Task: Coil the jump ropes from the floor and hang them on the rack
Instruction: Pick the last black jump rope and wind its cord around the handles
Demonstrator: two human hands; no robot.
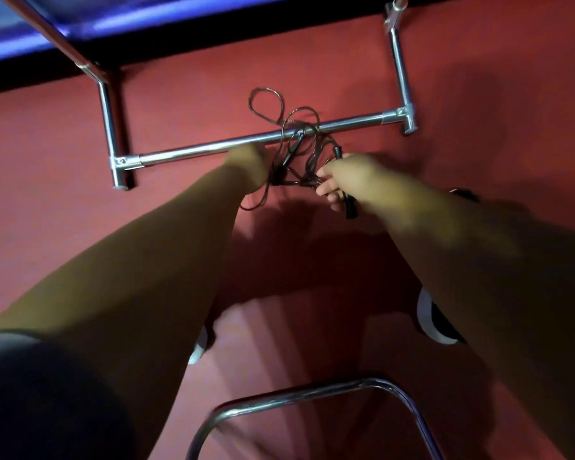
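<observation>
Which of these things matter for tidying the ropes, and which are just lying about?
Part of the job:
jump rope, tangled at the rack bar
left hand and right hand, both gripping the rope

Just there:
blue pad
curved chrome tube
shoe

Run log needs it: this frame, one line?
left hand: holds jump rope | right hand: holds handle | rope: tangled across rack bar

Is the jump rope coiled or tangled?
Tangled: uneven loops of jump rope sprawl over the rack bar, bunched between left hand and right hand.
</observation>
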